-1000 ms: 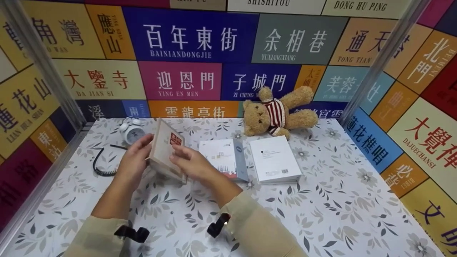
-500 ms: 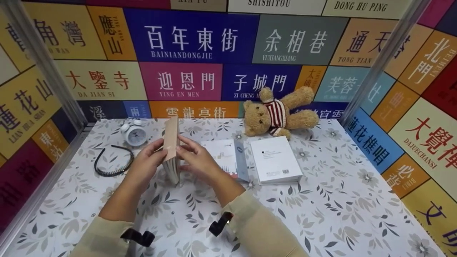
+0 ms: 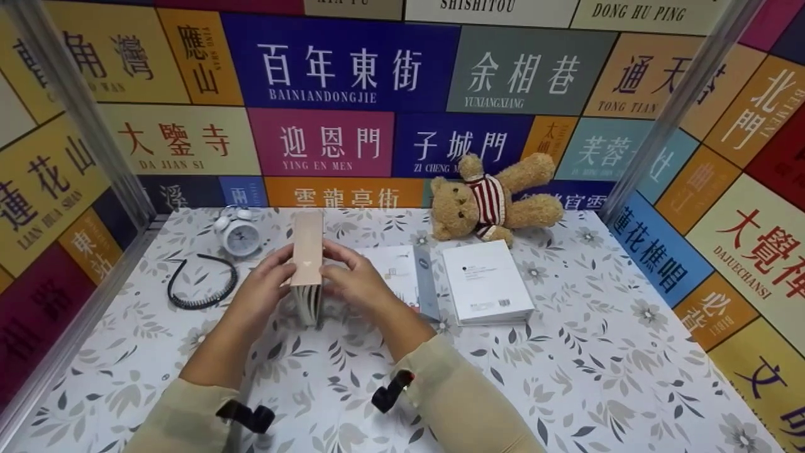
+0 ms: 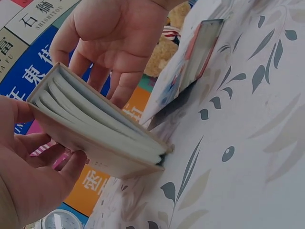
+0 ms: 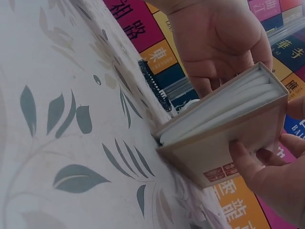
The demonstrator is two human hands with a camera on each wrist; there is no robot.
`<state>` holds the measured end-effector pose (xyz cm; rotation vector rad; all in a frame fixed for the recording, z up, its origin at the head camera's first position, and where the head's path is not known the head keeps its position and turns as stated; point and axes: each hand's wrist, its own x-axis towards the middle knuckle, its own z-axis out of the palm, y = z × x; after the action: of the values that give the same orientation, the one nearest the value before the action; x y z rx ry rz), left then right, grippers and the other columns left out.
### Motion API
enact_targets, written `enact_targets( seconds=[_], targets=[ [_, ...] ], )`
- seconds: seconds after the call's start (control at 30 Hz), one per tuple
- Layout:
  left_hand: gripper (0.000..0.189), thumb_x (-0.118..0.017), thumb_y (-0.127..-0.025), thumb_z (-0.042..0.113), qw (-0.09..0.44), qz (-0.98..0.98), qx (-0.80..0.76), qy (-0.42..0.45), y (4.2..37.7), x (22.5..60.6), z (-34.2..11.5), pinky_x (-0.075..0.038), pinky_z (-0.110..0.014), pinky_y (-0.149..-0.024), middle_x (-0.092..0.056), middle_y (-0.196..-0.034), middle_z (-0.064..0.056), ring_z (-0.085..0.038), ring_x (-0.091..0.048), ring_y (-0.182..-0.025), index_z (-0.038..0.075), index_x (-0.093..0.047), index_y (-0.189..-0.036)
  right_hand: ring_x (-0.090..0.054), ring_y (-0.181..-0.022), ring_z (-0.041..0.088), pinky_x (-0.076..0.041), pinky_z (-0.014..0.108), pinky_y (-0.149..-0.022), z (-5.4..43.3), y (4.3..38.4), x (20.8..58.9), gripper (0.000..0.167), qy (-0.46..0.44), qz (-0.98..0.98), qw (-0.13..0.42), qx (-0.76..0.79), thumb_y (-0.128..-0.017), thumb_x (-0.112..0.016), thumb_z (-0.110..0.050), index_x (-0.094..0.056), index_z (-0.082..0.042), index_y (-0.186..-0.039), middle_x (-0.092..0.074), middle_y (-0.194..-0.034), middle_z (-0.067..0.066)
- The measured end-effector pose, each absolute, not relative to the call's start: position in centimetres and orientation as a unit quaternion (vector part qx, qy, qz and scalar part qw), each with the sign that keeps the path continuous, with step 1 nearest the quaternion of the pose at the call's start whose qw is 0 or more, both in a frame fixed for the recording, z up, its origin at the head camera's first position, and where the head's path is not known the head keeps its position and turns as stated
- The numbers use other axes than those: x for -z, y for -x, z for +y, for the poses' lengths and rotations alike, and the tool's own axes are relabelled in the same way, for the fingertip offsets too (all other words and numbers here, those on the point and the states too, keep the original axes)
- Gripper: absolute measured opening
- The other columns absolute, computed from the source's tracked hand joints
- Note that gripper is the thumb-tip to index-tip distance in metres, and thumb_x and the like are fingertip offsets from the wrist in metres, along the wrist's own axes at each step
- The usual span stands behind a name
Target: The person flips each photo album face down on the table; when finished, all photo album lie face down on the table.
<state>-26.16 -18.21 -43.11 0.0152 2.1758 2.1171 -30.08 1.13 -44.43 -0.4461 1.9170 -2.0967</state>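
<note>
A small thick book with beige covers stands on the table, its plain spine turned up and its page ends toward me. My left hand holds it from the left, fingers on the cover, thumb near the spine. From the other side my right hand grips it the same way. The right wrist view shows red printed characters on the cover beside the right fingers. In the left wrist view the pages fan slightly apart, and the book's lower edge is right at the tabletop.
A white alarm clock and a black toothed headband lie left of the book. Right of it are a white book with a blue-grey side and another white book. A teddy bear leans against the printed back wall.
The book has turned from showing its red-marked cover to showing its spine, and stands straighter. Both hands have closed in on its sides. The left hand moved right, uncovering the headband and clock.
</note>
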Motion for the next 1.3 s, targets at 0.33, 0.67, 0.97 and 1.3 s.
enact_targets(
  seconds=[0.33, 0.67, 0.97, 1.3],
  targets=[
    [0.06, -0.037, -0.117, 0.043, 0.111, 0.727, -0.678, 0.014, 26.6, 44.5, -18.8, -0.026, -0.057, -0.135, -0.023, -0.18, -0.011, -0.039, -0.025, -0.166, 0.019, -0.029, -0.171, -0.071, -0.128, 0.026, -0.062, 0.032, -0.102, 2.0, 30.8, 44.4, 0.056, 0.093, 0.655, 0.118, 0.74, -0.091, -0.073, 0.0, -0.067, -0.01, -0.145, -0.07, -0.142, 0.016],
    [0.067, -0.03, -0.117, 0.041, 0.128, 0.696, -0.703, 0.072, 27.5, 46.1, -20.4, -0.018, -0.053, -0.138, -0.019, -0.177, -0.027, -0.04, -0.018, -0.167, 0.002, -0.018, -0.17, -0.073, -0.116, 0.02, -0.061, 0.04, -0.103, 2.6, 31.6, 44.6, 0.056, 0.056, 0.682, 0.107, 0.721, -0.09, -0.069, -0.002, -0.066, -0.011, -0.145, -0.069, -0.141, 0.007],
    [0.07, -0.027, -0.117, 0.041, 0.125, 0.716, -0.679, 0.098, 28.1, 45.8, -22.0, -0.01, -0.048, -0.14, -0.007, -0.179, -0.027, -0.038, -0.006, -0.169, 0.001, -0.009, -0.171, -0.072, -0.129, 0.028, -0.058, 0.041, -0.112, 2.8, 31.8, 45.4, 0.053, 0.029, 0.681, 0.136, 0.719, -0.107, -0.061, -0.022, -0.052, -0.012, -0.158, -0.067, -0.144, 0.013],
    [0.072, -0.028, -0.116, 0.04, 0.106, 0.693, -0.705, 0.109, 28.2, 46.0, -23.3, -0.012, -0.047, -0.14, -0.007, -0.179, -0.027, -0.037, -0.009, -0.169, 0.001, -0.004, -0.171, -0.06, -0.145, 0.028, -0.051, 0.042, -0.121, 2.1, 31.7, 45.7, 0.056, 0.029, 0.68, 0.186, 0.709, -0.113, -0.05, -0.026, -0.039, -0.015, -0.167, -0.055, -0.161, 0.014]
  ],
)
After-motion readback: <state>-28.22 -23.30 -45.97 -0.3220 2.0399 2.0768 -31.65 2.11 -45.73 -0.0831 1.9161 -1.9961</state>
